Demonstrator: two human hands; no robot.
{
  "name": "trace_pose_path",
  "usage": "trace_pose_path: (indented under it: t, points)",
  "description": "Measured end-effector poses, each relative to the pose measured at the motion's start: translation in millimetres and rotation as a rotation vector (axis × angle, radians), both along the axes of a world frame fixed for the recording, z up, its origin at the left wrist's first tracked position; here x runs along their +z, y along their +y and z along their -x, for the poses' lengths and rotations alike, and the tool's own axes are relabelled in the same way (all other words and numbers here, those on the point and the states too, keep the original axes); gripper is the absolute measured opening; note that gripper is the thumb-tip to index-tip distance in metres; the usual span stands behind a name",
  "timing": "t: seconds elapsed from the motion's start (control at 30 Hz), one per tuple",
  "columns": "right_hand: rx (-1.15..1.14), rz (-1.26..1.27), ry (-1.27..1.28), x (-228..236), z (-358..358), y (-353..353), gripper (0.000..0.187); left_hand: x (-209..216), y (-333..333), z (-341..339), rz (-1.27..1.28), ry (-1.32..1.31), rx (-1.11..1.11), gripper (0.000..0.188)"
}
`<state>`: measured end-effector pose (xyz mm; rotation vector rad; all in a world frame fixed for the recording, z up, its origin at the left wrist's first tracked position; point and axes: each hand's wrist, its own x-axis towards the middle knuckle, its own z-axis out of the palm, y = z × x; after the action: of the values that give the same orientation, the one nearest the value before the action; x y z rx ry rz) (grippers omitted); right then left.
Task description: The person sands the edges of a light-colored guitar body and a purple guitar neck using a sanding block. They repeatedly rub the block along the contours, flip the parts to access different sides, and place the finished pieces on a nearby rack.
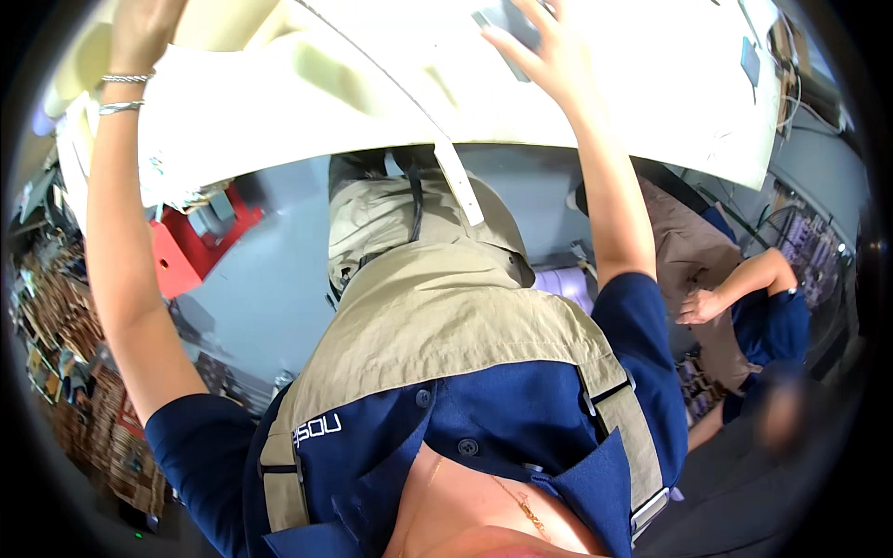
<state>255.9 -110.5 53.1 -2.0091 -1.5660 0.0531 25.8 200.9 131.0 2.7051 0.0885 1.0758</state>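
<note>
Slanting down-right lengthwise: block [523, 32] under right fingers [517, 58]

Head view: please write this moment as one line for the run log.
left grip: partly out of frame | right grip: at grey slab over white table, hold unclear | red bin: left | co-worker: right

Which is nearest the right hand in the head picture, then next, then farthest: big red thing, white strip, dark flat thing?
From the right hand:
1. Dark flat thing, beside it, at the top.
2. White strip, lower, in the middle.
3. Big red thing, far left.
</note>
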Motion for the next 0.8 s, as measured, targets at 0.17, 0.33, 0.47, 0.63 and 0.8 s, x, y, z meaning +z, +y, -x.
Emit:
trace_pose_path:
  t: [0.17,0.33,0.47,0.63,0.8]
  points:
    - [-0.150,-0.021,0.501,18,92,6,0.040,25,4,17,-0.018,0.360,0.028,0.028]
    - [-0.084,-0.093,3.096,-21,162,-1,0.068,10,14,-17,0.105,0.469,-0.101,0.040]
    - [-0.718,-1.149,2.783,-49,174,70,0.029,20,23,11,-0.312,0.603,-0.410,0.087]
    - [-0.724,-1.270,2.456,-64,190,94,0.021,37,37,-4,-0.280,0.781,-0.445,0.099]
    - [-0.798,-1.157,1.903,48,232,-10,0.034,84,-29,15,-0.233,0.573,-0.628,0.091]
